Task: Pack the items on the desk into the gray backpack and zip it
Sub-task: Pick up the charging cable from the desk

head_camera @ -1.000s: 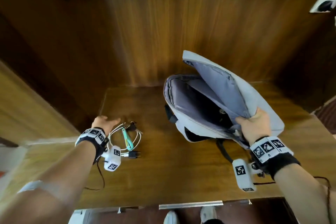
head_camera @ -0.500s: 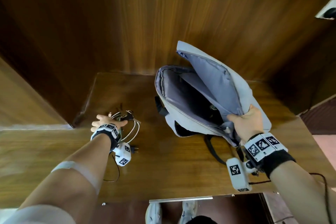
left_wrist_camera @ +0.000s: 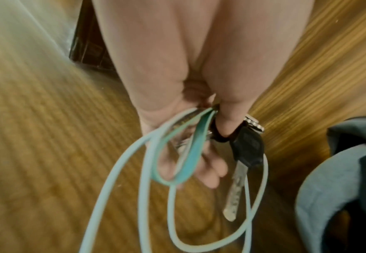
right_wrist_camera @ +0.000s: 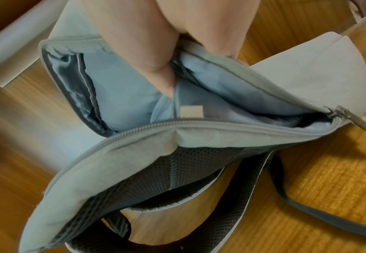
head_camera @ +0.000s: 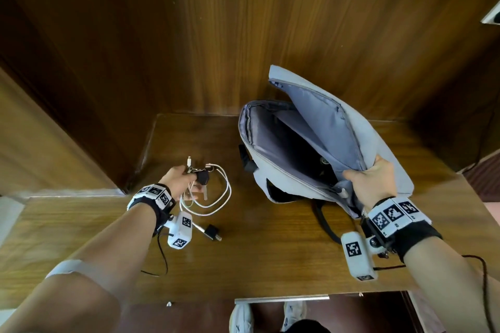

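Centrally, one gray fabric backpack (head_camera: 384, 159) lies on the brown wooden desk (head_camera: 270, 251), its main compartment gaping, one gray zipper pull (right_wrist_camera: 351, 118) at the opening's end and dark mesh straps (right_wrist_camera: 199, 171) trailing beneath. One right hand (head_camera: 373, 184) grips the flap's edge, holding it up. To its left, one left hand (head_camera: 178, 178) pinches a bunch: one looped white cable (head_camera: 221, 197), one black-headed key (left_wrist_camera: 246, 150) and one teal strap loop (left_wrist_camera: 190, 157), hanging above the desk. One black plug (head_camera: 212, 231) rests on the wood nearby. Wood panelling (head_camera: 243, 35) stands behind.
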A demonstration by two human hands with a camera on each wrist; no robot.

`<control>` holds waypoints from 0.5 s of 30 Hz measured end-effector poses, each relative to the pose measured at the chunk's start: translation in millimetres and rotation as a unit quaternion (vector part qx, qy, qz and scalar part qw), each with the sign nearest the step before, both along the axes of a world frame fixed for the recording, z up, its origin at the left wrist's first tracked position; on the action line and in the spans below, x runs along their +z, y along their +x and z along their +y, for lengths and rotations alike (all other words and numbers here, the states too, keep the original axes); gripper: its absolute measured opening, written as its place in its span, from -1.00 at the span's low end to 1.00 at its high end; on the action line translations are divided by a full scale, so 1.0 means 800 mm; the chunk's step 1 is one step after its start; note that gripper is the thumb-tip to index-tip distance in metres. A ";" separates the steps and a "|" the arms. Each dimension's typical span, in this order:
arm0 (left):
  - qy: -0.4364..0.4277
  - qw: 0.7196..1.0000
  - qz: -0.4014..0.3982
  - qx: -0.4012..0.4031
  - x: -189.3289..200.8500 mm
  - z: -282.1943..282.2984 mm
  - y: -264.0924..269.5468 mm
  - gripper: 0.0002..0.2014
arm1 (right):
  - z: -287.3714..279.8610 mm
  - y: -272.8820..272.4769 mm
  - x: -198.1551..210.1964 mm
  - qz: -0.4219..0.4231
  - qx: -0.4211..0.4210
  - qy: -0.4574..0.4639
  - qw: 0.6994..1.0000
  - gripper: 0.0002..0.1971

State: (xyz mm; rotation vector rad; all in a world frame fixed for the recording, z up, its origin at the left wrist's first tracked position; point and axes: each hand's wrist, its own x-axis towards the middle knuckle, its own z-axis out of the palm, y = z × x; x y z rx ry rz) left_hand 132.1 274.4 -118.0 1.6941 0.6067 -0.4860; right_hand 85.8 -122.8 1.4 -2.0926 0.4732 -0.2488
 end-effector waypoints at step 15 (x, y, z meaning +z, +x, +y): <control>-0.313 0.907 -0.281 -0.014 0.353 -0.138 0.045 -0.79 | 0.003 0.014 -0.005 -0.021 -0.085 0.010 0.996 -0.79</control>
